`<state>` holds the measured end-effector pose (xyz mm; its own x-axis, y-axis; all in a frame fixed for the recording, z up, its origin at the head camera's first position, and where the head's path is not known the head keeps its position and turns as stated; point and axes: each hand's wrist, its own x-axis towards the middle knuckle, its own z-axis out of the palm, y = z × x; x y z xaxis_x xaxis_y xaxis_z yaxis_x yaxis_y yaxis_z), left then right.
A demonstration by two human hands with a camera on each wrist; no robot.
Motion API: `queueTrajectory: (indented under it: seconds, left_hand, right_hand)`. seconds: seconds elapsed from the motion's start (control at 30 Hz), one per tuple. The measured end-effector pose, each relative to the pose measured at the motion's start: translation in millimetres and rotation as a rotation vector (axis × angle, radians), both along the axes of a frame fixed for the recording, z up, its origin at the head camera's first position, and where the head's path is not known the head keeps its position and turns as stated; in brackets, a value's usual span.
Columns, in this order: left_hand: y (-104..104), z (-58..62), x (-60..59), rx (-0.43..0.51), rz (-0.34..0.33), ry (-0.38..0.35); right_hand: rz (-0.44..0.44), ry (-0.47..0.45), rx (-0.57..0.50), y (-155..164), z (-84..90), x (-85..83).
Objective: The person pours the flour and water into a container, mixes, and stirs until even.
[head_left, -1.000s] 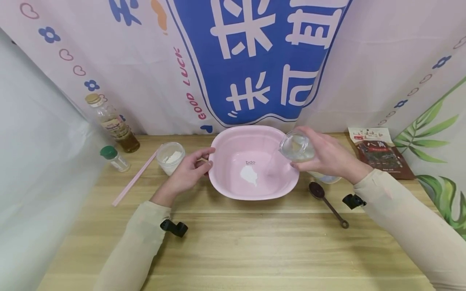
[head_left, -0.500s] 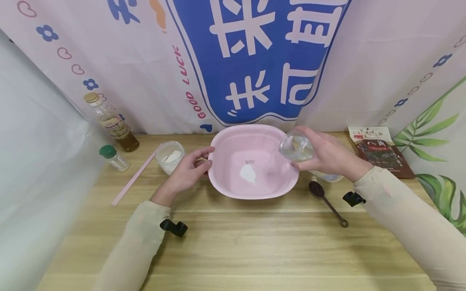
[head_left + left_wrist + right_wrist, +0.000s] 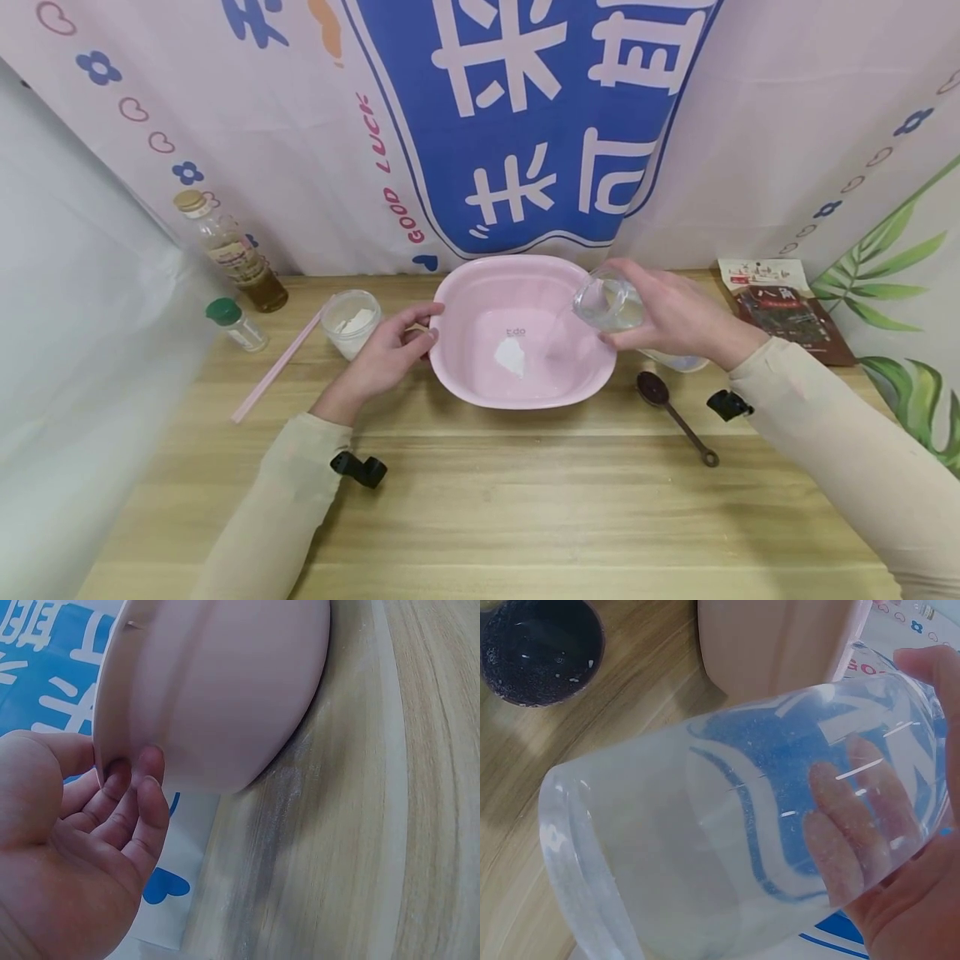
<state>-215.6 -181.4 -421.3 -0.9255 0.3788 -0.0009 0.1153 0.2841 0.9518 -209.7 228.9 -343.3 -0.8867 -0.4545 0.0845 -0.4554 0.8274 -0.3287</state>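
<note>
A pink basin (image 3: 480,283) stands at the table's middle, with white powder (image 3: 510,357) and a little clear liquid on its floor. My right hand (image 3: 667,321) grips a clear glass (image 3: 609,303) tilted over the basin's right rim, and a thin stream runs from it into the basin. In the right wrist view the glass (image 3: 727,825) fills the frame, fingers (image 3: 862,817) showing through it. My left hand (image 3: 390,350) holds the basin's left rim; the left wrist view shows its fingers (image 3: 127,802) curled against the basin (image 3: 225,682) wall.
Left of the basin stand a small cup of white powder (image 3: 350,322), a pink stick (image 3: 273,368), a green-capped shaker (image 3: 235,323) and an oil bottle (image 3: 232,254). On the right lie a dark measuring spoon (image 3: 673,417), a spice packet (image 3: 783,312) and a white dish (image 3: 678,362).
The glass stays tilted over the basin and keeps pouring; the liquid in the basin has spread slightly. Both hands have hardly moved.
</note>
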Motion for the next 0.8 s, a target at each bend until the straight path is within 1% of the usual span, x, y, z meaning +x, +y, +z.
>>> queueTrajectory:
  seconds: [0.27,0.57,0.8]
  left_hand:
    - [0.6,-2.3,-2.1,-0.003,0.0,0.005]
    - [0.9,-2.9,-1.4,0.013,-0.002,0.012]
    - [1.1,-3.3,-1.8,0.009,0.009,0.001]
  right_hand:
    - [-0.002,-0.026,0.037,-0.1,2.4,-1.1]
    - [0.009,-0.019,0.047,-1.2,3.1,-1.2]
    - [0.013,-0.027,0.061,-2.9,5.8,-1.3]
